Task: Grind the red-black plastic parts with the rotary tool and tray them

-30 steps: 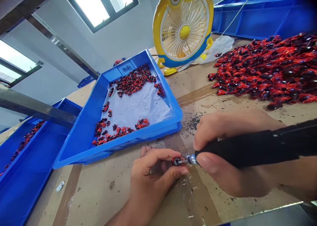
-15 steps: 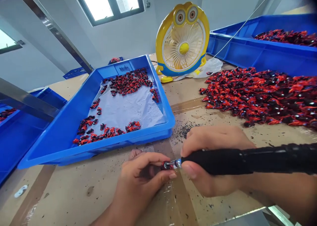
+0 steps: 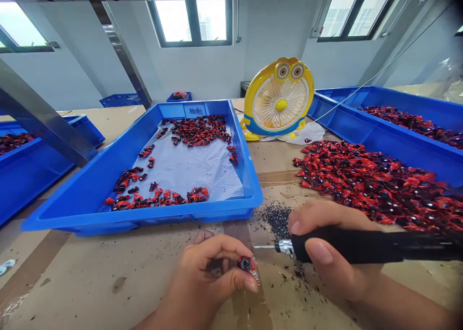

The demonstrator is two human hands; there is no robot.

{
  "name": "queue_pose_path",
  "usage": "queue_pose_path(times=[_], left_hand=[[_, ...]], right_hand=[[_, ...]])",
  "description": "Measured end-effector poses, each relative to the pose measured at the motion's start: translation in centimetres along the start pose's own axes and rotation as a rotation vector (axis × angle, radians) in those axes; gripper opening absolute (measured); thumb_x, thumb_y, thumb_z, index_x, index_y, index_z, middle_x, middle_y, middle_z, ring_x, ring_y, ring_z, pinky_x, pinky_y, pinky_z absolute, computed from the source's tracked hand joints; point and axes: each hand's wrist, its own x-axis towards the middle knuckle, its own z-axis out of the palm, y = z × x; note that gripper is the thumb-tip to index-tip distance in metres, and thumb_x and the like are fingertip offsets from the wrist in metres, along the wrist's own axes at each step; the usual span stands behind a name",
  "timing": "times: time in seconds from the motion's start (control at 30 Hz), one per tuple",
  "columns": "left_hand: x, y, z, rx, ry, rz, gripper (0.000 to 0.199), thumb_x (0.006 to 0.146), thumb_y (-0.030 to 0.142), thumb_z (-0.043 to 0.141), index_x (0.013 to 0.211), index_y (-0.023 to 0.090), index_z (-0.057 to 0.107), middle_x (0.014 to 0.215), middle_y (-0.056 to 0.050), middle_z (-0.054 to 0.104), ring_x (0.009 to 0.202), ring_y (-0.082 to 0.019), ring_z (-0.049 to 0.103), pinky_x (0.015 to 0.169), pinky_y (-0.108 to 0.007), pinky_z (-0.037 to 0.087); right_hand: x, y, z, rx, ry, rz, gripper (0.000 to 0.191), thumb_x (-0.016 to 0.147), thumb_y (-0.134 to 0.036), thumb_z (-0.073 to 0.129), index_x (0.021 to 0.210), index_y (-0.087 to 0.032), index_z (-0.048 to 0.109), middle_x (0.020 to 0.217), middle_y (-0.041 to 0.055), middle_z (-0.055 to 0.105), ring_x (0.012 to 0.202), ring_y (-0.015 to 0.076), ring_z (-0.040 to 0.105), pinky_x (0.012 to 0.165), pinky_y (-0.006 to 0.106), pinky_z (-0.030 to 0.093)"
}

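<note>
Between the thumb and forefinger of my left hand (image 3: 213, 277) is a small red and black part (image 3: 246, 263), its round hollow end showing. My right hand (image 3: 336, 253) is wrapped around a black electric screwdriver (image 3: 354, 244) with a silver collar and a thin metal bit pointing left. The bit's tip lies just above and right of the part, apart from it. A large pile of similar red and black parts (image 3: 361, 180) lies beyond my right hand.
A blue tray (image 3: 159, 219) lined with white sheet holds more parts, ahead on the left. A yellow cartoon fan (image 3: 280, 105) stands behind. Blue bins (image 3: 361, 120) are at the right, another bin (image 3: 39, 171) at the left. Black crumbs (image 3: 277, 219) litter the cardboard-covered table.
The screwdriver bit was in the part; my right hand has drawn it back to the right, and the bit now shows bare. The camera view has tilted up and levelled.
</note>
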Motion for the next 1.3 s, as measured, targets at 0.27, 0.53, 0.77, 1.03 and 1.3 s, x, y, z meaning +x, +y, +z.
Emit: queue_pose_path(times=[0.27,0.53,0.77,1.03,1.3], left_hand=[[-0.5,-1.6,0.1,-0.046,-0.058,0.067,0.012,0.084,0.028,0.092,0.088,0.026,0.081,0.072,-0.003,0.084,0.052,-0.017,0.069,0.053,-0.029,0.052],[-0.1,-0.2,-0.1,0.270,0.013,0.251,0.026,0.086,0.048,0.091,0.080,0.027,0.077,0.066,0.001,0.080,0.053,-0.016,0.056,0.061,-0.034,0.040],[-0.1,0.1,-0.2,0.353,0.039,0.316,0.026,0.083,0.047,0.094,0.082,0.028,0.077,0.068,0.006,0.082,0.055,-0.015,0.053,0.066,-0.035,0.038],[-0.1,-0.5,-0.4,0.244,-0.082,0.131,0.020,0.079,0.025,0.098,0.084,0.028,0.079,0.069,0.009,0.084,0.054,-0.013,0.054,0.075,-0.034,0.044],[0.2,-0.5,-0.3,0.210,-0.097,0.136,0.024,0.075,0.033,0.100,0.085,0.028,0.079,0.069,0.008,0.085,0.053,-0.012,0.056,0.066,-0.031,0.043]], right_hand=[[-0.5,0.3,0.2,-0.002,0.022,0.043,0.008,0.092,-0.034,0.068,0.087,-0.028,0.070,0.061,0.0025,0.067,0.050,0.0212,0.065,0.039,0.031,0.044],[-0.9,0.5,-0.3,0.011,0.013,0.085,0.013,0.097,-0.035,0.066,0.089,-0.028,0.072,0.068,0.0046,0.067,0.057,0.0223,0.066,0.047,0.035,0.049],[-1.6,0.8,-0.5,0.101,-0.013,0.104,0.012,0.099,-0.035,0.062,0.094,-0.028,0.070,0.071,0.0033,0.061,0.059,0.0214,0.063,0.050,0.035,0.049],[-1.9,0.6,-0.3,0.152,-0.016,0.086,0.019,0.106,-0.040,0.056,0.098,-0.027,0.067,0.072,0.0019,0.059,0.059,0.0183,0.063,0.051,0.032,0.049],[-1.4,-0.3,0.4,0.070,-0.108,0.060,0.026,0.106,-0.048,0.058,0.092,-0.027,0.062,0.064,-0.0018,0.059,0.052,0.0141,0.060,0.048,0.028,0.048]])
